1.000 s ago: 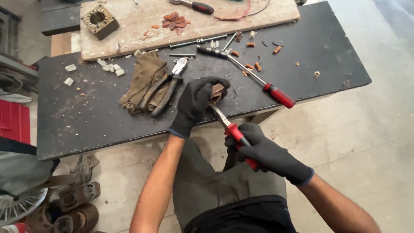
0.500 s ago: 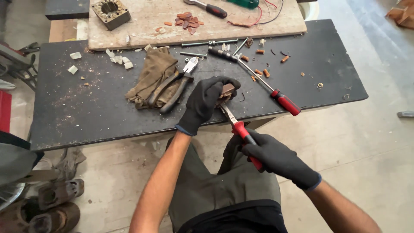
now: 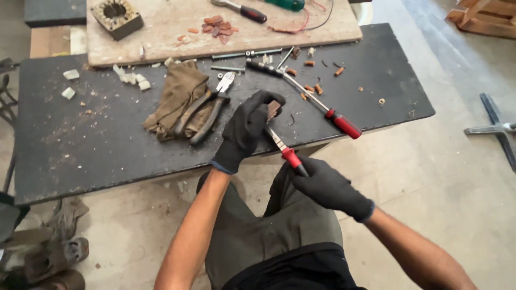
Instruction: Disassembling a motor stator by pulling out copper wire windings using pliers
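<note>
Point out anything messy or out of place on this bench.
Copper-coloured scraps lie scattered over the black benchtop near the long red-handled tool. Pliers rest on a crumpled brown cloth.

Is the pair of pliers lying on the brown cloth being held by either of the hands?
No, the pliers lie untouched on the brown cloth, while the right hand grips a red-handled tool.
</note>
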